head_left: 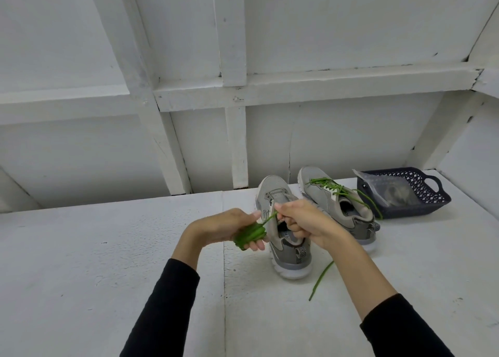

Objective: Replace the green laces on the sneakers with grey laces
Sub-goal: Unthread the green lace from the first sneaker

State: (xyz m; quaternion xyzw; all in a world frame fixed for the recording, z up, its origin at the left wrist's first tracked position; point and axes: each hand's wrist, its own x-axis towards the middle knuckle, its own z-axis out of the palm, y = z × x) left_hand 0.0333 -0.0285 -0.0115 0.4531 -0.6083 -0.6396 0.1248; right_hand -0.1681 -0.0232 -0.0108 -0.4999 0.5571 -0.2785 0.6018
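left hand (232, 228) holds coiled green lace bundle (249, 235) | right hand (299, 221) pinches its free strand, above bare grey mesh sneaker (283, 237) at counter (108, 248) centre | second sneaker (337, 205), laced, at 2 o'clock | risk: loose coil may slip and unwind

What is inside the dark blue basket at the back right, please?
The basket holds a clear plastic bag with something greyish coiled inside, possibly laces; the plastic blurs it. The basket's floor under the bag is hidden.
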